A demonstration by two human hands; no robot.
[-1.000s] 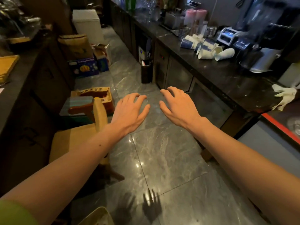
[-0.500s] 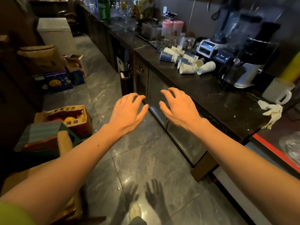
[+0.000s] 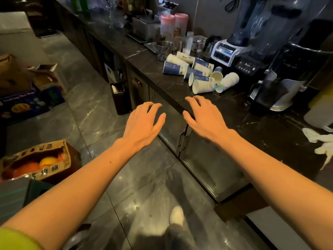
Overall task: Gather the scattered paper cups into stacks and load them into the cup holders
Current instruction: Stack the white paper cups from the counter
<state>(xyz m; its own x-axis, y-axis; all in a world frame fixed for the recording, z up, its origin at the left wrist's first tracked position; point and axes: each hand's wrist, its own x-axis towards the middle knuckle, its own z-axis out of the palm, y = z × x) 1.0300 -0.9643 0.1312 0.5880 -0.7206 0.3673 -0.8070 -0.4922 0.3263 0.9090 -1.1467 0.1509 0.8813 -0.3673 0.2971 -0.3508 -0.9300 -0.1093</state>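
Observation:
Several paper cups (image 3: 198, 76), white and blue-printed, lie tipped over in a loose heap on the dark marble counter (image 3: 180, 91), in front of the blenders. My left hand (image 3: 144, 121) hovers palm down over the floor beside the counter's edge, fingers spread and empty. My right hand (image 3: 203, 120) hangs over the counter's front edge, a short way in front of the nearest white cup (image 3: 202, 86), fingers apart and holding nothing. I see no cup holder that I can identify.
Blenders (image 3: 252, 42) and a black machine (image 3: 288, 76) stand behind the cups. Pink-lidded jars (image 3: 173, 24) and a metal cup (image 3: 164, 49) sit further back. A white cloth (image 3: 322, 141) lies at right. Cardboard boxes (image 3: 39, 159) and a bin (image 3: 120, 100) stand on the floor.
The view has closed in on the counter, so the heap of cups is nearer. Both hands stay spread and empty, and the right hand now reaches over the counter's edge.

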